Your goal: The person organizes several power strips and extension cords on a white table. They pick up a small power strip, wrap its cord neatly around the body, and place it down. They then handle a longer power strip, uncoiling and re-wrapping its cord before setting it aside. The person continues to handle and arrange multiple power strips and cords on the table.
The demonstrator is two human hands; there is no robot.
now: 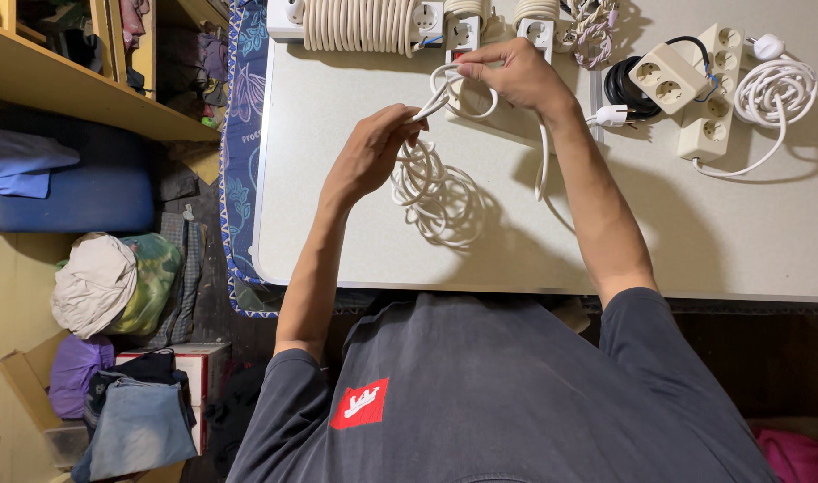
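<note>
Head view: two hands [373, 152] [507, 76], one white cable [436, 192].

**One box, one shirt patch**

A white cardboard box [190, 380] with red edging is sitting on the floor at lower left, half buried under clothes. A red square patch [359, 403] with a white shape is showing on the person's grey shirt.

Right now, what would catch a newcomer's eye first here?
Both hands at the table's middle: the left hand grips a coiled white cable, the right hand pinches a loop of it. Along the far edge of the grey table lie cream power strips with wound cords.
</note>
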